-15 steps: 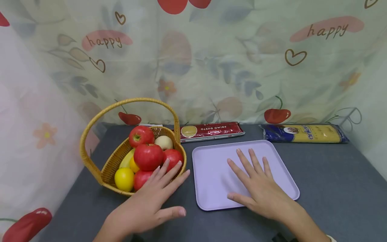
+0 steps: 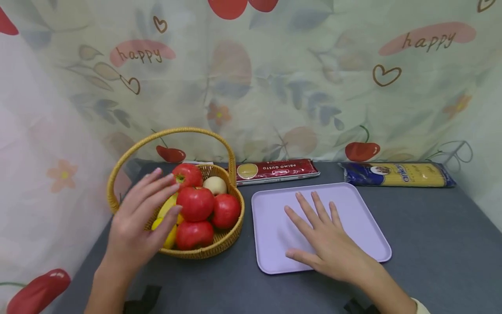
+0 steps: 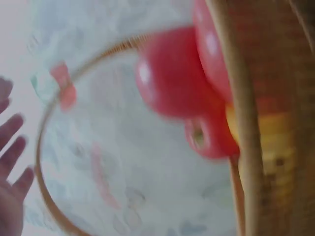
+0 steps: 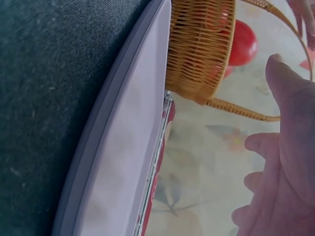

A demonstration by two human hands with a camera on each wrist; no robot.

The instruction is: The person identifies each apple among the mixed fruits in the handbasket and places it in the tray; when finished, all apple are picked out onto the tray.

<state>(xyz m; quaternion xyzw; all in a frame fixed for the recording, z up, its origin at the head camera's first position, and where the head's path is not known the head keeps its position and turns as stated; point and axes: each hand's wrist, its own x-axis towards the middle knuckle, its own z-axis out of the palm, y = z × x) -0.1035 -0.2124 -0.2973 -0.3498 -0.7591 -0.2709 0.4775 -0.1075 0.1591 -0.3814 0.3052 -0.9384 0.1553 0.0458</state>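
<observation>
Two pink patches on the backdrop (image 2: 266,100) read "happy". Along the far edge of the table (image 2: 435,244), a red packet (image 2: 278,171) reads "PRIMO GUSTO"; the lettering on a blue-and-yellow packet (image 2: 398,174) near the far right corner is only partly legible. On the table's left half, a wicker basket (image 2: 221,247) holds red apples (image 2: 195,204), yellow fruit and a pale round one. Neither grip holds anything: the left hand (image 2: 135,222), fingers extended, hangs by the basket's left side; the right hand (image 2: 327,246), fingers spread, hovers over the lilac tray (image 2: 270,235). The left wrist view shows the left fingers apart from the apples; the right wrist view shows the gap between right hand and tray. Bare table runs from the tray's right edge outward; only a narrow strip parts tray and basket.
</observation>
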